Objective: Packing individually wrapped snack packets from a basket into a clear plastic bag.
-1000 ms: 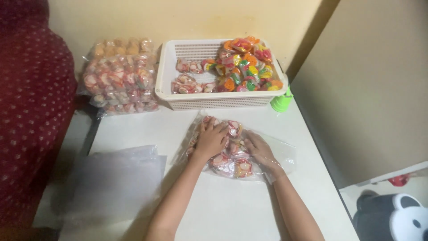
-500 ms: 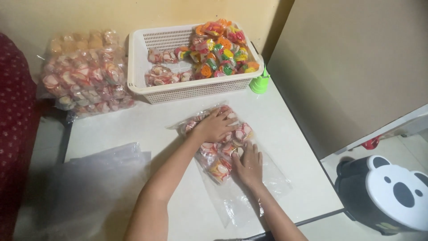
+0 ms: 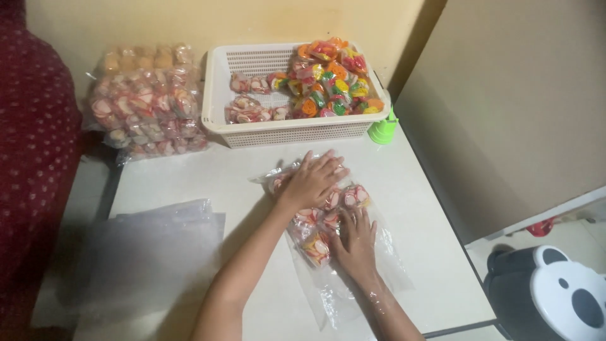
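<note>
The left hand (image 3: pixel 312 181) lies flat, fingers spread, pressing on the far end of a clear plastic bag (image 3: pixel 334 265) of wrapped sweets (image 3: pixel 319 247) in the middle of the white table (image 3: pixel 189 183). The right hand (image 3: pixel 355 243) (reaching inside the bag) rests open against the sweets, gripping nothing. Beyond stands a white basket (image 3: pixel 297 134) of colourful sweets; empty bags (image 3: pixel 151 252) lie left.

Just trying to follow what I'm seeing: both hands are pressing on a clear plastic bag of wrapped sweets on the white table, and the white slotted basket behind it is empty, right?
Not quite. The head view shows the white slotted plastic basket holds many colourful wrapped sweets. The rest stands: the left hand and right hand press on the clear plastic bag of wrapped sweets on the white table.
</note>
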